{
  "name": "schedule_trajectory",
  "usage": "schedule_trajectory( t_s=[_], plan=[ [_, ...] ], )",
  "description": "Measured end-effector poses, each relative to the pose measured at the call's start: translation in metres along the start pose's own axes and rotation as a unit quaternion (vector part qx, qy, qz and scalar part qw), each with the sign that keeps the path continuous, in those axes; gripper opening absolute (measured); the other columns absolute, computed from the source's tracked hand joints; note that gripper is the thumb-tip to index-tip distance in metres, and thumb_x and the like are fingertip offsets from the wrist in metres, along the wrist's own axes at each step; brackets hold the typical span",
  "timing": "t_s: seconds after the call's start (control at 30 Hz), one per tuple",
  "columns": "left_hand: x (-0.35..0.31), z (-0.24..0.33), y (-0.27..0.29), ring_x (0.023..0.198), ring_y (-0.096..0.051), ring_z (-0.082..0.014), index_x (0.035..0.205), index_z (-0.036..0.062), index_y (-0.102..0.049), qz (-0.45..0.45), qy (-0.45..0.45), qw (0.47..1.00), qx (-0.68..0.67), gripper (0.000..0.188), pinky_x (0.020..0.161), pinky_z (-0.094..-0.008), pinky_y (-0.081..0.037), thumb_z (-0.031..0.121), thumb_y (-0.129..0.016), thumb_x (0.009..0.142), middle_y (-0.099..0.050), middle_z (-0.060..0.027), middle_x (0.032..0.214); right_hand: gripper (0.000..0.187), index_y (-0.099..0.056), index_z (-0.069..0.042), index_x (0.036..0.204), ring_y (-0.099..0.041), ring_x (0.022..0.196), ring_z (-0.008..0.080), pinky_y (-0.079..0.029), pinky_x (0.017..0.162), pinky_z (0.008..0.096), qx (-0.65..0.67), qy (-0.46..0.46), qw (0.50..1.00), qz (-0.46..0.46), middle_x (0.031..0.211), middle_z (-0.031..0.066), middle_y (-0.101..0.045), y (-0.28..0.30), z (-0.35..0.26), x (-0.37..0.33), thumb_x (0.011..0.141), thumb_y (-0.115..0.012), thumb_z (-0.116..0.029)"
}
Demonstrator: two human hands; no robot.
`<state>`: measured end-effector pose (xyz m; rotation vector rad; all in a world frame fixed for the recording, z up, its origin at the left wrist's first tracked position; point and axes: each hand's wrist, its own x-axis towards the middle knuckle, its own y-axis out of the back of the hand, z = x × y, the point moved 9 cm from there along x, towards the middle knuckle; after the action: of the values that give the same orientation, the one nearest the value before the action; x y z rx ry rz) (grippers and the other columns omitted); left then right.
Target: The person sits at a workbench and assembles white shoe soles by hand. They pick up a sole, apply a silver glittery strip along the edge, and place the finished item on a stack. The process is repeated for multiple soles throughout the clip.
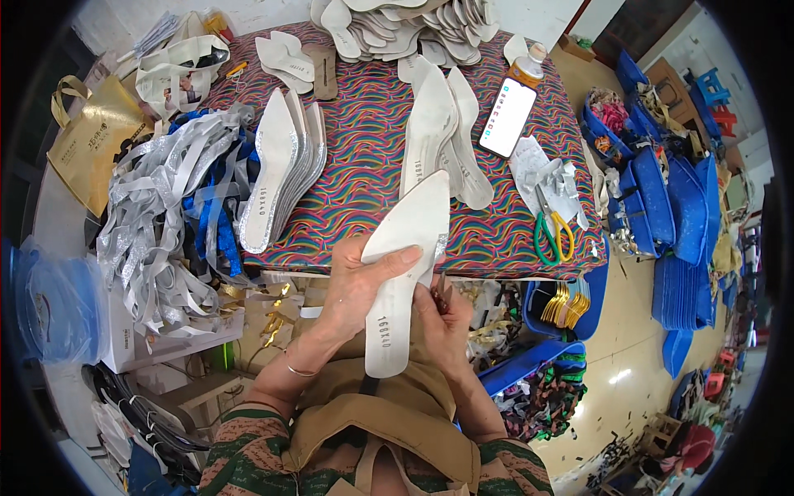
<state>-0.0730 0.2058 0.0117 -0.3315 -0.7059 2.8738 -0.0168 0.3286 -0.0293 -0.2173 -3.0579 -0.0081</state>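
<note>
A white pointed shoe insole point(405, 240) is held over my lap at the table's front edge, toe end away from me. My left hand point(351, 281) grips it from the left, thumb pressed flat on its upper face. A bit of glittery silver strip point(440, 246) shows along its right edge. My right hand point(447, 318) is closed at that same edge, partly behind the insole. It holds a small dark tool point(442, 295) with pointed tips; its exact kind is hard to make out. Beyond, a stack of silver-edged insoles point(281, 169) lies left and another stack of insoles point(430, 124) lies ahead.
On the patterned tablecloth point(356, 124) lie a phone point(507, 117), green-and-orange-handled scissors point(552, 238) and a bottle point(528, 66). Silver ribbon strips point(161, 223) heap at left. More insoles point(397, 33) pile at the back. Blue bins point(529, 364) stand at right.
</note>
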Motion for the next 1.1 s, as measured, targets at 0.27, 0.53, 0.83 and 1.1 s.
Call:
schedule_trajectory(
  t_s=[0.27,0.53,0.83,1.1],
  plan=[
    [0.005,-0.007,-0.002,0.086,-0.070,-0.0265,0.110,-0.0077,-0.064,-0.041,-0.012,0.999,0.016,0.024,0.072,-0.0348,-0.059,0.005,-0.061,0.090,-0.069,-0.0156,0.098,0.014,-0.064,0.004,0.101,-0.043,0.057,0.0063,-0.036,0.051,0.0257,-0.051,-0.030,0.997,-0.044,0.063,0.0033,-0.053,0.004,-0.009,-0.003,0.089,-0.059,-0.002],
    [0.013,-0.019,-0.013,0.094,-0.067,-0.0206,0.122,-0.0050,-0.056,-0.069,0.015,0.995,-0.077,0.033,0.079,-0.0328,-0.055,0.014,-0.058,0.095,-0.066,-0.0121,0.109,0.012,-0.067,0.001,0.097,-0.038,0.057,-0.0004,-0.026,0.049,0.0197,0.095,-0.044,0.994,0.040,0.068,-0.0076,-0.053,0.009,-0.017,0.025,0.093,-0.062,-0.009],
    [0.000,-0.028,0.002,0.070,-0.064,-0.0134,0.109,-0.0050,-0.062,-0.009,0.040,0.999,-0.036,0.035,0.062,-0.0268,-0.052,0.028,-0.055,0.098,-0.068,-0.0103,0.086,0.008,-0.062,0.003,0.088,-0.044,0.053,0.0075,-0.032,0.048,0.0249,-0.173,0.153,0.973,-0.017,0.063,0.0041,-0.052,0.003,-0.037,0.011,0.089,-0.064,-0.005],
    [0.001,-0.029,-0.015,0.061,-0.061,-0.0156,0.104,-0.0052,-0.060,-0.118,0.072,0.989,-0.043,0.036,0.056,-0.0295,-0.050,0.030,-0.052,0.099,-0.063,-0.0103,0.077,0.007,-0.063,0.003,0.090,-0.051,0.053,0.0108,-0.037,0.047,0.0277,-0.207,0.186,0.960,-0.023,0.071,0.0072,-0.061,0.018,-0.037,-0.030,0.083,-0.066,0.002]
  ],
)
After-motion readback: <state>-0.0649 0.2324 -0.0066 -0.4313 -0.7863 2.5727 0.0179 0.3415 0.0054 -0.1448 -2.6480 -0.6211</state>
